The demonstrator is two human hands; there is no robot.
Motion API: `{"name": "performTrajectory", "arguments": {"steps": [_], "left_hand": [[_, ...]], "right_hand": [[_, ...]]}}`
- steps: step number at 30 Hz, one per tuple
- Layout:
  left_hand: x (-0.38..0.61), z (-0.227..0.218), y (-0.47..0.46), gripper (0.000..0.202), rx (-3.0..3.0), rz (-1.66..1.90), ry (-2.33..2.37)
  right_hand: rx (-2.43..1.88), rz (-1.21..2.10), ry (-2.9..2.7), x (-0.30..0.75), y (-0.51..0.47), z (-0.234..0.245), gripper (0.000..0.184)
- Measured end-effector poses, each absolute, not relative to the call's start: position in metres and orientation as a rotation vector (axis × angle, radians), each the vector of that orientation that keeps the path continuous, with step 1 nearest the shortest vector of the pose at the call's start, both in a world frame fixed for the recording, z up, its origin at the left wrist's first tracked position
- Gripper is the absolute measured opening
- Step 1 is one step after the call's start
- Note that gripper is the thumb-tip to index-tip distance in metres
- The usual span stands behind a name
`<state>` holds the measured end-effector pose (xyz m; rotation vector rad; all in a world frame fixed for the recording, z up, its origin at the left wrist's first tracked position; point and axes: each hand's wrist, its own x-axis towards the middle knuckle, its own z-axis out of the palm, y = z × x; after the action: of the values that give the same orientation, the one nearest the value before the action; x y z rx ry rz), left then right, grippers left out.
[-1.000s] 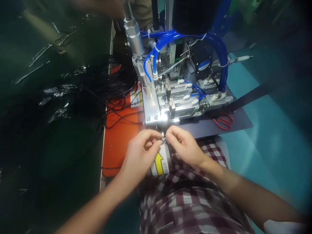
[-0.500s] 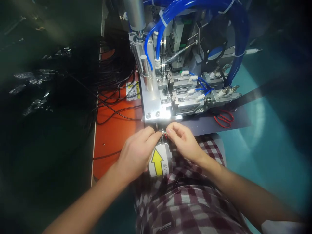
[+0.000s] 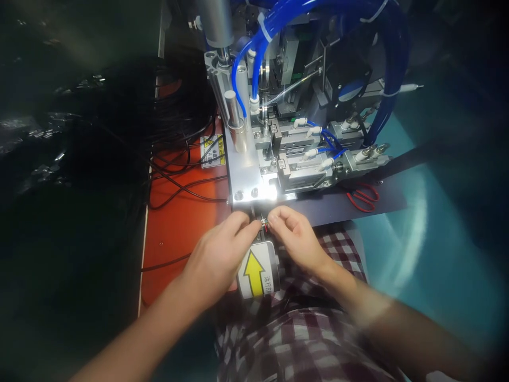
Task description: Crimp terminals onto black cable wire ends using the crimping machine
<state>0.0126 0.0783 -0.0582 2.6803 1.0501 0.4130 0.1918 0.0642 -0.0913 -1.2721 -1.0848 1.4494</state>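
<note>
My left hand (image 3: 217, 254) and my right hand (image 3: 296, 236) meet just below the front edge of a metal machine (image 3: 274, 159). Both pinch a tiny metal part with a bit of red on it (image 3: 264, 223) between their fingertips. Under the hands sits a silver cylinder bearing a yellow arrow label (image 3: 257, 273). My checked shirt fills the lower middle of the view.
Blue air tubes (image 3: 278, 21) loop over the machine. Black cables (image 3: 178, 154) spill across an orange mat (image 3: 183, 223) on the left. Red-handled scissors (image 3: 363, 197) lie on a dark sheet to the right. Small metal pieces lie scattered in the dark at far left.
Both hands have moved slightly up toward the machine's front edge while still pinching the small part. The view has shifted closer to the machine.
</note>
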Motion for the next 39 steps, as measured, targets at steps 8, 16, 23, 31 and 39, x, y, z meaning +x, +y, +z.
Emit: {"name": "performTrajectory", "arguments": {"steps": [8, 16, 23, 31, 39], "left_hand": [[0.008, -0.0645, 0.0791, 0.048, 2.67, 0.425, 1.041], [0.0077, -0.0657, 0.0789, 0.046, 2.637, 0.455, 1.039], [0.0105, -0.0635, 0.0766, 0.037, 2.638, 0.477, 1.074], [0.0169, -0.0592, 0.077, 0.033, 2.676, 0.517, 1.11], [0.016, -0.0589, 0.0788, 0.035, 2.716, 0.57, 1.009]], "right_hand": [[-1.319, 1.433, -1.057, 0.1901, 0.0647, -0.0884, 0.028], [-1.338, 1.405, -1.051, 0.1889, 0.0651, -0.0853, 0.028], [-1.337, 1.427, -1.029, 0.1881, 0.065, -0.0878, 0.028], [-1.347, 1.382, -1.043, 0.1853, 0.0648, -0.089, 0.031], [-1.435, 1.176, -1.257, 0.1876, 0.0611, -0.0926, 0.025]]}}
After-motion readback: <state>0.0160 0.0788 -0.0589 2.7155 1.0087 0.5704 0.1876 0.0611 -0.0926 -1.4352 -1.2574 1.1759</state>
